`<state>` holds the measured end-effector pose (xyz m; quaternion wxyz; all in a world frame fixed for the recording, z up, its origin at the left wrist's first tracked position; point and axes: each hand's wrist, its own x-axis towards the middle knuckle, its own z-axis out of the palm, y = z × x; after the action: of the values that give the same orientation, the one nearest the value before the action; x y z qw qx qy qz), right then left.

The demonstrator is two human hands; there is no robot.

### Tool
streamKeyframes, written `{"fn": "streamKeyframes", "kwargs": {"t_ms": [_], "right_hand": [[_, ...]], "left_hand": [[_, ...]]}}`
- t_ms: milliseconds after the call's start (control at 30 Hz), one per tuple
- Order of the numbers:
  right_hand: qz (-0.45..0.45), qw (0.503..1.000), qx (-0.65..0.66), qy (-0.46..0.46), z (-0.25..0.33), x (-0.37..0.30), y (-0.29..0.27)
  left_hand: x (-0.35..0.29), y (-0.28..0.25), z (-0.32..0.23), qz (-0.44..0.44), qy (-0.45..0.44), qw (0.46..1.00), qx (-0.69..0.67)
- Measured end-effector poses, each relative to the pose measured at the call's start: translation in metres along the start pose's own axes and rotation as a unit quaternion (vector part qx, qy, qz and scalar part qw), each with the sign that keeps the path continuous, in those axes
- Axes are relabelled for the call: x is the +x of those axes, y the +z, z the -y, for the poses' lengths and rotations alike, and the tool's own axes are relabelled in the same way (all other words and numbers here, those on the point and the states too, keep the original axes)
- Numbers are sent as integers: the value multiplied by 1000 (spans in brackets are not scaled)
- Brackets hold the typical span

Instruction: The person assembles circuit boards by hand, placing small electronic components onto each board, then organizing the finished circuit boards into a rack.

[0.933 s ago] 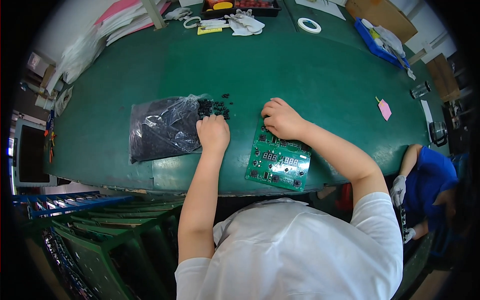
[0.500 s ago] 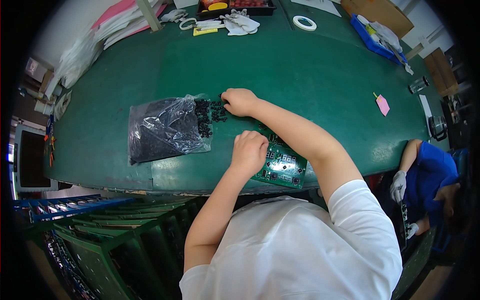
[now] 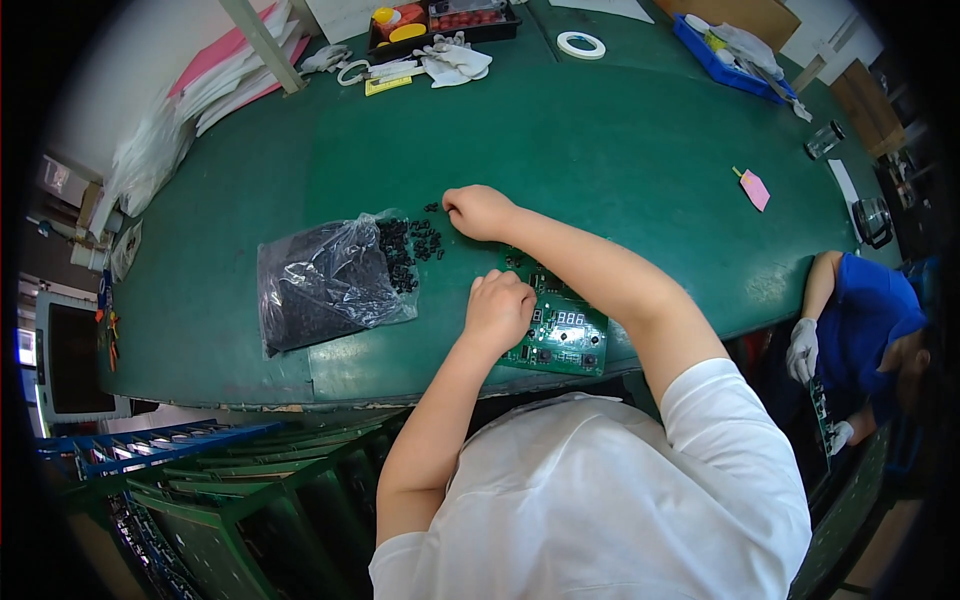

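Observation:
My right hand (image 3: pixel 480 213), fingers curled together, is over the table just right of a loose pile of small black parts (image 3: pixel 426 240). Whatever its fingertips may pinch is hidden. The parts spill from the open end of a clear plastic bag (image 3: pixel 325 280) full of dark pieces. Closer to me, my left hand (image 3: pixel 500 312) is closed at the left side of a green circuit board (image 3: pixel 570 356) with digit displays and black components. Its fingertips are tucked out of sight, so I cannot tell what they hold. My right forearm passes above the board's far right part.
Along the far edge are a black tray (image 3: pixel 475 27), white gloves (image 3: pixel 455 62), a tape roll (image 3: pixel 581 45) and a blue bin (image 3: pixel 730 65). A pink tag (image 3: pixel 754 190) lies to the right. A co-worker in blue (image 3: pixel 870 320) sits at right, holding a board in gloved hands.
The whole view has tilted slightly. My right hand has drawn a little away from the loose black parts. The left hand stays at the board.

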<state>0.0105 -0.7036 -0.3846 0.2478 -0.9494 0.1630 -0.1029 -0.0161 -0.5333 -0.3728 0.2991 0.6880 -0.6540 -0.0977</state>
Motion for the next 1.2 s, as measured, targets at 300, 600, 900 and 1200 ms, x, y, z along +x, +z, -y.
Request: {"fn": "streamKeyframes", "kwargs": {"t_ms": [300,600,900,1200], "right_hand": [[21,979,201,36,13,-111,-82],[12,990,22,-139,15,-177,-72],[7,977,-58,-207,27,-176,-63],[-1,980,-59,-190,24,-177,-60]], "left_hand": [[-2,-7,-4,64,-8,998,19],[-23,-16,-3,30,89,995,25],[-25,-17,-19,93,89,982,141],[-23,-40,62,-198,-82,976,49]]}}
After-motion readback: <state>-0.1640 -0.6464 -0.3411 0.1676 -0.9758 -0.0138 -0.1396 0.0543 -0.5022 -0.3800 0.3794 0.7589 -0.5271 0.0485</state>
